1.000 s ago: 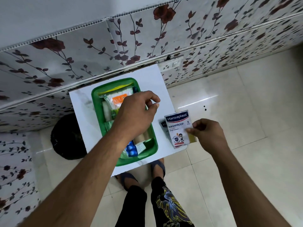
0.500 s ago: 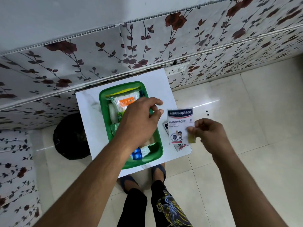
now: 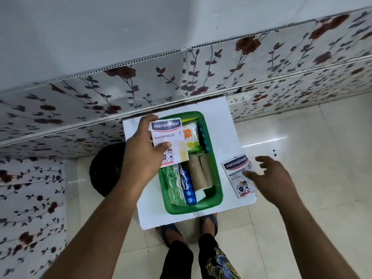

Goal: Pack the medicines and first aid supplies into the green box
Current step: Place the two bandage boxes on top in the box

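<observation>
The green box (image 3: 218, 190) stands on a small white table (image 3: 223, 125). Inside it lie a cotton swab pack (image 3: 192, 137), brown bandage rolls (image 3: 200, 174), a blue blister strip (image 3: 189, 191) and a green packet (image 3: 174, 188). My left hand (image 3: 141, 156) grips a white Hansaplast plaster packet (image 3: 171, 141) above the box's left half. A second Hansaplast packet (image 3: 238, 175) lies on the table to the right of the box. My right hand (image 3: 269, 178) hovers just over that packet with its fingers spread, holding nothing.
A black round bin (image 3: 106, 170) sits on the floor to the left of the table. A flower-patterned wall (image 3: 181, 77) runs behind the table. My feet (image 3: 208, 222) stand under the table's near edge on pale floor tiles (image 3: 312, 148).
The plaster packet passed from my right hand to my left, which now holds it over the box. My right hand opened over a second packet on the table.
</observation>
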A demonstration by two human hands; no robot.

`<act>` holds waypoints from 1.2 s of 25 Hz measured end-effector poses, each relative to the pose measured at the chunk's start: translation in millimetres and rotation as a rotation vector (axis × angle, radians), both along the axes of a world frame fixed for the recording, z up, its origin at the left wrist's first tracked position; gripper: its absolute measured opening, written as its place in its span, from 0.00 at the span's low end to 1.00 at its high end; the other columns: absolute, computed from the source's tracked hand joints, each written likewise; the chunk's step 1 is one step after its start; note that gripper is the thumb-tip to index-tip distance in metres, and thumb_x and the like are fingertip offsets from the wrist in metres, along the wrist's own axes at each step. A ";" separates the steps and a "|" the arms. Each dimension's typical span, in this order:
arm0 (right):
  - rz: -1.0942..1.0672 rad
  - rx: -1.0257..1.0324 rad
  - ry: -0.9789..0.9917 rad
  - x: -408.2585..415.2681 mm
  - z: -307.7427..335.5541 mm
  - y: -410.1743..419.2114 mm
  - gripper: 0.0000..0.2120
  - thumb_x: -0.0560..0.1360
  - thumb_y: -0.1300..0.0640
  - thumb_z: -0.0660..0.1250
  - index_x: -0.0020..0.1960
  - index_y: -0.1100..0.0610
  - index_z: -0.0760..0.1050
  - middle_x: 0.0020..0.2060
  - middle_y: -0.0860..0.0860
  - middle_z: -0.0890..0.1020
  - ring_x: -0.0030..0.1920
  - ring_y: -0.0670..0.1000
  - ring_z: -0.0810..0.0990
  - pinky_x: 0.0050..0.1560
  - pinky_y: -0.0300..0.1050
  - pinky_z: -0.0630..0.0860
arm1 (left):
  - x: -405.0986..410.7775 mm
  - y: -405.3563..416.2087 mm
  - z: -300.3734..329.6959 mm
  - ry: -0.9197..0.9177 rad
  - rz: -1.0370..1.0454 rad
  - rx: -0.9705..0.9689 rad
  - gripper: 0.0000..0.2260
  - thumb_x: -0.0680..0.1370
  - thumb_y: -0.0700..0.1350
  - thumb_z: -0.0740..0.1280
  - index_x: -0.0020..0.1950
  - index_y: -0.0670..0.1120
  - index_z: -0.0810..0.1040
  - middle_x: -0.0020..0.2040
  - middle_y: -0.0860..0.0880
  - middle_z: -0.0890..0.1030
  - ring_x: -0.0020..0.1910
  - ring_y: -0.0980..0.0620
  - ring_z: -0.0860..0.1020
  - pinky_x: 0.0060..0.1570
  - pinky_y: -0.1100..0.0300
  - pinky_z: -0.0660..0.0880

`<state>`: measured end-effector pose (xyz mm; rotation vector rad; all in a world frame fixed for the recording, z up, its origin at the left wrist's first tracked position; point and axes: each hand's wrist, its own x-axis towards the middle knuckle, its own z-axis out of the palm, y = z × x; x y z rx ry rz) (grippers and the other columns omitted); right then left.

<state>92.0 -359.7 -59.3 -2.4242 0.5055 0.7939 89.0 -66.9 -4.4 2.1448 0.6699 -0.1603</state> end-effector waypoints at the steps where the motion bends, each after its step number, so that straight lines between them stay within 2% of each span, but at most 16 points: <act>1: 0.044 -0.030 0.055 -4.3 -8.6 -0.5 0.29 0.69 0.47 0.74 0.67 0.51 0.72 0.59 0.54 0.78 0.55 0.56 0.79 0.51 0.49 0.74 | -1.0 -0.7 -6.0 -0.011 -0.038 0.084 0.28 0.72 0.40 0.74 0.67 0.55 0.69 0.48 0.52 0.80 0.44 0.51 0.80 0.44 0.57 0.78; 3: 0.083 -0.055 0.080 -9.9 -16.1 3.6 0.25 0.69 0.46 0.73 0.64 0.50 0.73 0.55 0.53 0.80 0.52 0.56 0.80 0.47 0.48 0.74 | -2.7 -2.7 -13.4 -0.012 -0.111 0.288 0.28 0.72 0.44 0.75 0.70 0.53 0.69 0.55 0.47 0.76 0.53 0.47 0.76 0.50 0.53 0.76; 5: 0.086 -0.081 0.052 -13.0 -17.3 6.9 0.20 0.70 0.47 0.72 0.60 0.49 0.75 0.50 0.50 0.81 0.47 0.55 0.80 0.44 0.47 0.74 | -6.0 -1.1 -16.0 0.002 -0.151 0.470 0.28 0.72 0.50 0.75 0.70 0.51 0.71 0.58 0.44 0.71 0.59 0.45 0.71 0.52 0.51 0.73; 8: 0.020 -0.047 0.012 -13.1 -15.2 4.3 0.11 0.73 0.52 0.70 0.55 0.50 0.77 0.45 0.48 0.82 0.43 0.54 0.79 0.41 0.45 0.71 | -14.4 3.8 -18.6 -0.038 -0.244 0.575 0.27 0.72 0.57 0.71 0.69 0.50 0.73 0.64 0.42 0.68 0.63 0.41 0.67 0.58 0.46 0.72; 11: -0.065 0.013 -0.032 -12.1 -6.4 1.7 0.06 0.75 0.56 0.68 0.51 0.51 0.79 0.45 0.50 0.84 0.43 0.55 0.79 0.37 0.43 0.69 | -20.4 7.5 -27.3 0.159 -0.426 0.682 0.32 0.73 0.68 0.62 0.74 0.54 0.67 0.75 0.40 0.60 0.72 0.37 0.58 0.63 0.38 0.66; 13: -0.160 0.031 -0.115 -10.8 10.3 -0.5 0.04 0.75 0.58 0.68 0.49 0.51 0.79 0.42 0.50 0.84 0.43 0.55 0.80 0.36 0.40 0.69 | -21.2 8.9 -32.3 0.282 -0.456 0.639 0.35 0.72 0.72 0.55 0.75 0.57 0.62 0.78 0.41 0.54 0.75 0.37 0.52 0.65 0.36 0.63; 14: -0.219 0.052 -0.191 -9.4 23.3 -1.8 0.04 0.75 0.59 0.69 0.48 0.51 0.79 0.42 0.51 0.84 0.42 0.55 0.80 0.37 0.41 0.70 | -20.9 9.3 -33.3 0.291 -0.452 0.608 0.36 0.72 0.72 0.55 0.76 0.57 0.61 0.78 0.42 0.53 0.76 0.38 0.51 0.66 0.36 0.62; 17: -0.366 0.263 -0.408 -4.6 71.5 9.3 0.05 0.74 0.61 0.71 0.45 0.51 0.79 0.41 0.51 0.86 0.34 0.49 0.80 0.36 0.43 0.76 | -17.8 9.2 -30.8 0.237 -0.397 0.520 0.35 0.72 0.68 0.63 0.75 0.56 0.63 0.78 0.43 0.54 0.76 0.39 0.51 0.68 0.37 0.60; 19: -0.305 0.473 -0.300 -8.0 88.6 40.5 0.09 0.73 0.64 0.72 0.42 0.51 0.79 0.35 0.48 0.85 0.30 0.44 0.81 0.31 0.39 0.77 | -18.4 9.0 -29.1 0.191 -0.352 0.448 0.33 0.72 0.64 0.68 0.74 0.56 0.66 0.77 0.44 0.57 0.76 0.41 0.53 0.69 0.39 0.60; 20: -0.226 0.530 -0.195 -12.4 89.7 59.5 0.09 0.72 0.65 0.72 0.42 0.52 0.79 0.34 0.48 0.85 0.31 0.45 0.82 0.32 0.40 0.78 | -19.7 9.2 -29.0 0.151 -0.317 0.392 0.31 0.72 0.62 0.69 0.73 0.55 0.68 0.76 0.45 0.59 0.75 0.42 0.54 0.69 0.41 0.60; 22: -0.021 0.478 -0.042 -21.6 77.2 91.5 0.07 0.73 0.62 0.72 0.45 0.51 0.79 0.35 0.47 0.84 0.37 0.47 0.83 0.37 0.42 0.78 | -23.8 10.5 -27.4 0.048 -0.208 0.249 0.24 0.74 0.55 0.71 0.69 0.55 0.73 0.74 0.46 0.63 0.74 0.45 0.59 0.69 0.47 0.62; 23: 0.048 0.418 -0.021 -24.1 72.8 103.5 0.07 0.73 0.60 0.72 0.45 0.49 0.78 0.35 0.44 0.83 0.38 0.45 0.82 0.37 0.38 0.76 | -26.9 12.1 -26.8 -0.003 -0.148 0.189 0.20 0.75 0.51 0.71 0.67 0.55 0.75 0.72 0.47 0.65 0.72 0.47 0.62 0.67 0.51 0.64; 25: 0.118 0.347 -0.037 -26.1 66.6 118.0 0.10 0.73 0.57 0.72 0.48 0.46 0.73 0.35 0.39 0.78 0.38 0.41 0.78 0.37 0.34 0.71 | -34.2 16.5 -27.0 -0.079 -0.064 0.141 0.16 0.76 0.46 0.70 0.64 0.54 0.78 0.66 0.48 0.69 0.67 0.51 0.67 0.65 0.56 0.67; 28: 0.243 0.183 -0.099 -32.8 62.3 129.1 0.16 0.72 0.52 0.72 0.55 0.47 0.68 0.38 0.40 0.76 0.40 0.48 0.78 0.38 0.41 0.71 | -43.8 22.5 -30.7 -0.122 -0.043 0.087 0.14 0.76 0.44 0.70 0.61 0.54 0.79 0.60 0.51 0.71 0.61 0.57 0.71 0.61 0.57 0.72; 30: 0.328 0.086 -0.157 -39.5 60.0 134.7 0.18 0.73 0.50 0.70 0.57 0.48 0.65 0.39 0.41 0.75 0.41 0.52 0.79 0.36 0.42 0.69 | -49.0 23.5 -34.1 -0.110 -0.050 0.039 0.15 0.76 0.45 0.70 0.62 0.54 0.79 0.59 0.52 0.72 0.58 0.57 0.73 0.58 0.58 0.74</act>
